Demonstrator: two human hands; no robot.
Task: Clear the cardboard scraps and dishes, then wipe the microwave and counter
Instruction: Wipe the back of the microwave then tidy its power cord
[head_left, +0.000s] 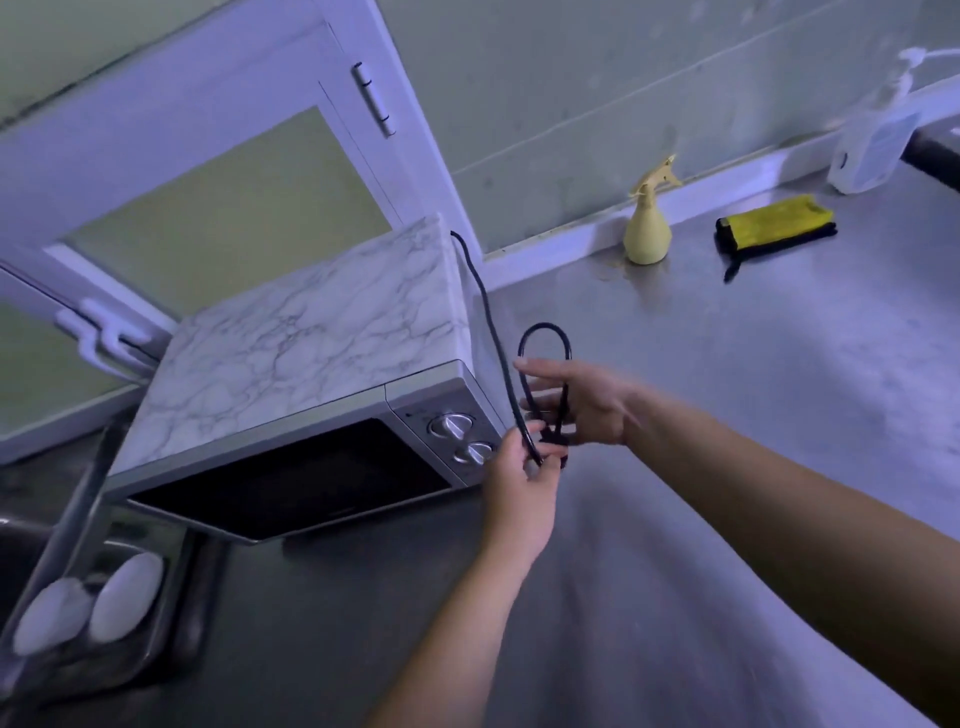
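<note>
Beside the marble-topped silver microwave (311, 384) on the steel counter (727, 415), left hand (522, 478) pinches the black power cord (498, 353), right hand (576, 402) loosely curled around its loop; coil evenly, avoiding kinks

I count one microwave (291, 395) with two knobs (451, 426), and one black cord (543, 343). I also see one spray bottle (647, 228), one pump bottle (872, 140), one yellow cloth (774, 221).
</note>
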